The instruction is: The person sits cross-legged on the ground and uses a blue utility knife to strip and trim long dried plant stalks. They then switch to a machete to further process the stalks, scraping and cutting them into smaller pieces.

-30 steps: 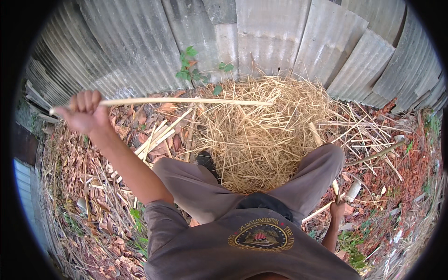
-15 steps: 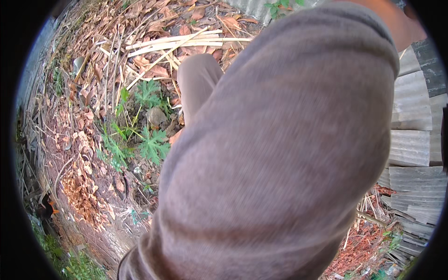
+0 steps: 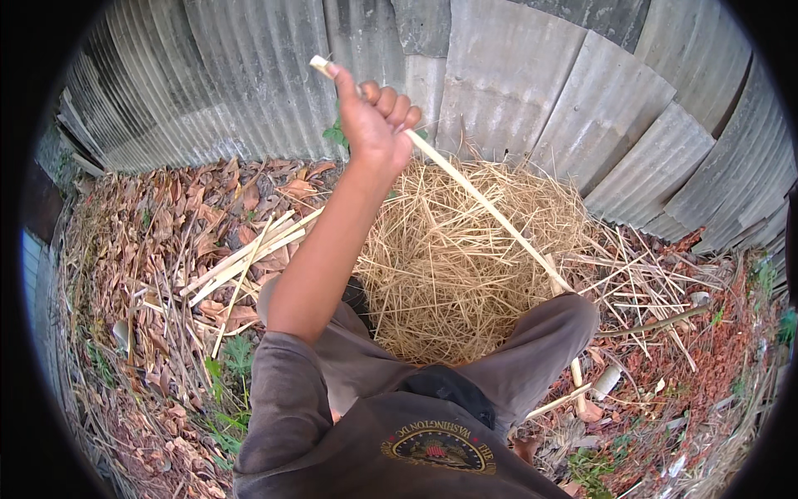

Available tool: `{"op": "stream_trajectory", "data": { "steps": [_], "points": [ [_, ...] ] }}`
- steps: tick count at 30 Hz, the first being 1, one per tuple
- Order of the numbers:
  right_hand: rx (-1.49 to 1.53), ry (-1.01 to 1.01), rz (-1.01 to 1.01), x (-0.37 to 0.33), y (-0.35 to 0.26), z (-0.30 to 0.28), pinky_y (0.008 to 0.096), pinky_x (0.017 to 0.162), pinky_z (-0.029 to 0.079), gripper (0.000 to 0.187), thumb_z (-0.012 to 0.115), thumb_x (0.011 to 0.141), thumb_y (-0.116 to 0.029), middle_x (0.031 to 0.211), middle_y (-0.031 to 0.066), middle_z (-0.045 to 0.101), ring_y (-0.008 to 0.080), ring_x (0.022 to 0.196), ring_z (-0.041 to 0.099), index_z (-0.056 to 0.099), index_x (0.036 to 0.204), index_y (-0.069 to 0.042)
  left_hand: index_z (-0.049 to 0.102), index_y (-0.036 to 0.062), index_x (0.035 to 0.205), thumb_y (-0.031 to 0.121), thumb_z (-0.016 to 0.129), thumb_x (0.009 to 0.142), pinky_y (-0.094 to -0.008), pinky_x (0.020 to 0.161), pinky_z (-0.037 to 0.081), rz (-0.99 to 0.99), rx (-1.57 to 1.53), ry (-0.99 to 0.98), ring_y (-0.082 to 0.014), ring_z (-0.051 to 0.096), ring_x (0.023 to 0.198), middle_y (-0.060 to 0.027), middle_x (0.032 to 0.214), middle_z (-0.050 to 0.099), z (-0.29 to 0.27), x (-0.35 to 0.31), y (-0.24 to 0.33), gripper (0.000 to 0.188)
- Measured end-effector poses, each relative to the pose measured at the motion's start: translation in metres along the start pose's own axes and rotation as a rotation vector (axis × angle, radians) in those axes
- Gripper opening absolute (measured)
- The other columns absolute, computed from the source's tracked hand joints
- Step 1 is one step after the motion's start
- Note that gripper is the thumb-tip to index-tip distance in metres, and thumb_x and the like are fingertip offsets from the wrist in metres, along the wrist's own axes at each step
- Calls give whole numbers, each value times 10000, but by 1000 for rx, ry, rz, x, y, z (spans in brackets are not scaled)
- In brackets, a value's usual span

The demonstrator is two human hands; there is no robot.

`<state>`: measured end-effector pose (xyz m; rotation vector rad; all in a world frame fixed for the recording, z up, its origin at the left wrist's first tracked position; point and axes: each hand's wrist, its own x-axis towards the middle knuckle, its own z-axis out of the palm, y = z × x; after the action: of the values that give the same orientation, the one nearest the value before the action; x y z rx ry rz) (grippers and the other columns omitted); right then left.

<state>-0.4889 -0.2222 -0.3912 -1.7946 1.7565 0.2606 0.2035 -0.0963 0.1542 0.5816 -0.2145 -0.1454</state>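
My left hand (image 3: 378, 125) is raised at upper centre, its fingers wrapped round a long pale flat strip (image 3: 478, 195) that looks like split bamboo or wood. One tip sticks out past my thumb; from there the strip slants down right, to just above my bent right knee (image 3: 565, 320). Below the hand, between my spread legs, lies a heap of dry straw (image 3: 449, 258). My right hand does not show.
Corrugated grey metal sheets (image 3: 515, 83) form a wall behind the straw. Several pale strips (image 3: 249, 258) lie on brown leaves at left. Thin sticks (image 3: 648, 291) scatter over reddish litter at right. Green plants (image 3: 237, 358) grow at lower left.
A grey-brown sleeve filled much of the earlier view. Now my left arm reaches forward with the strip in hand, and the straw and the metal wall show.
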Motion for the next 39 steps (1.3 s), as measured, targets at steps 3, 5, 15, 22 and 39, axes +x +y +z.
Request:
{"op": "stream_trajectory", "data": {
  "steps": [3,5,15,22,39],
  "points": [
    [-111,186,-161,18,12,-24,475,655,543,294,661,752,-211,797,215,657,365,735,675,652,926,26,182,190,571,710,371,920,-294,443,149,30,-128,14,-124,106,458,36,504,117,-14,-21,12,654],
    [170,371,-191,35,-58,-43,428,656,497,233,631,820,-208,732,174,632,331,693,641,617,851,22,192,186,565,709,383,918,-291,455,140,141,-145,35,-125,99,465,38,500,114,-25,-38,39,659],
    [1092,-400,-1072,-183,-483,-211,241,484,442,377,602,955,-335,680,46,597,112,555,545,614,1122,3,214,183,577,657,405,941,-267,436,155,320,-446,-77,-98,137,430,45,485,149,-50,-87,36,628],
    [1525,-822,-1010,-210,-580,-191,281,456,472,301,444,1036,-289,667,78,595,154,541,588,567,952,-28,465,116,808,639,388,953,-282,623,390,223,-306,23,-134,446,621,-7,685,409,-112,-144,22,548],
    [1252,-651,-911,-79,-607,-201,246,463,448,326,477,1021,-335,620,25,567,110,496,533,555,855,-66,561,69,840,329,683,893,-364,638,333,-294,313,-1759,-213,526,711,-49,784,538,-60,-266,45,292]
  ]
}}
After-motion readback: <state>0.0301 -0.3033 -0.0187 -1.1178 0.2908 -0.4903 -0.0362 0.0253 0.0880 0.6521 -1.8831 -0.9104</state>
